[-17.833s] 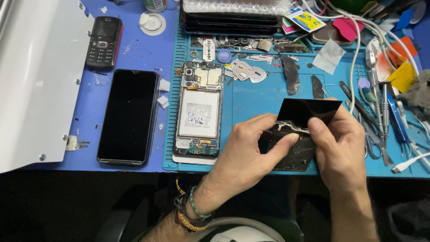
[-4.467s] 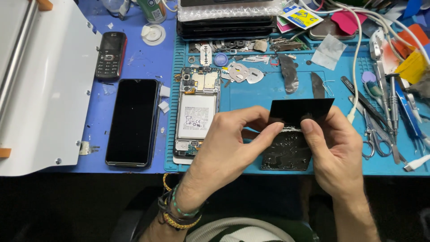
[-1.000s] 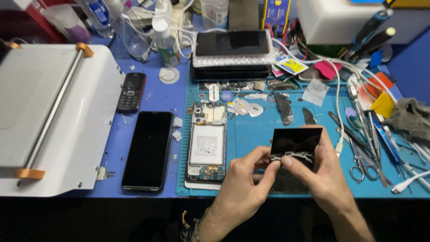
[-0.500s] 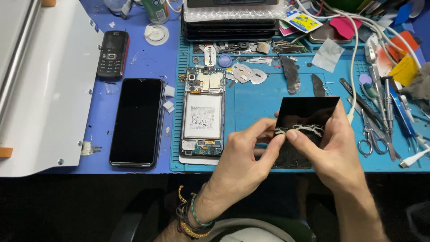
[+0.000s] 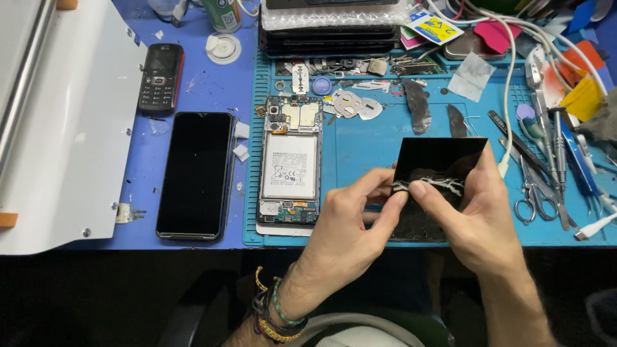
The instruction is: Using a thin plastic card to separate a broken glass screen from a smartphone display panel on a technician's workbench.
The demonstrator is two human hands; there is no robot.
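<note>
A black smartphone with a dark screen (image 5: 196,175) lies flat on the blue table (image 5: 193,77), and a small black phone with buttons (image 5: 160,78) lies just above it. Beside them, on the blue-green work mat (image 5: 366,148), is an opened phone with its white battery showing (image 5: 289,170). Silver scissors (image 5: 535,196) lie at the right, and a stack of black screens (image 5: 331,29) sits at the top.

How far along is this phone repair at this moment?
Done: the opened phone lies on the blue mat, back off, battery and boards exposed. In hand: the left hand and right hand hold a black panel and pinch whitish adhesive strands on it. Left: residue covers its lower part; the phone remains open.
</note>
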